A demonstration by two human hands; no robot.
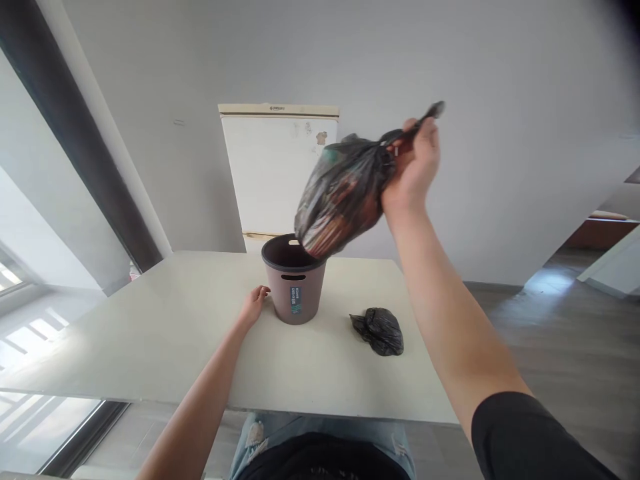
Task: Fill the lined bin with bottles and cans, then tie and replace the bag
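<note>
My right hand [415, 153] is raised and closed round the gathered neck of a filled black garbage bag [345, 193]. The bag hangs tilted down to the left, its lower end in front of the rim of a mauve trash can [295, 293] with a dark rim and a label. Coloured contents show faintly through the thin plastic. Beside the can's left side, my left hand [255, 303] is low by the table with its fingers curled near the can's wall; whether they touch it I cannot tell. A crumpled black plastic bag [380, 330] lies right of the can.
The can stands upright on a pale table [165, 333], whose front edge is near my body. Behind the table are a white refrigerator [280, 173] and a grey wall [500, 133]. Windows are at the left, and a dark floor [565, 333] stretches at the right.
</note>
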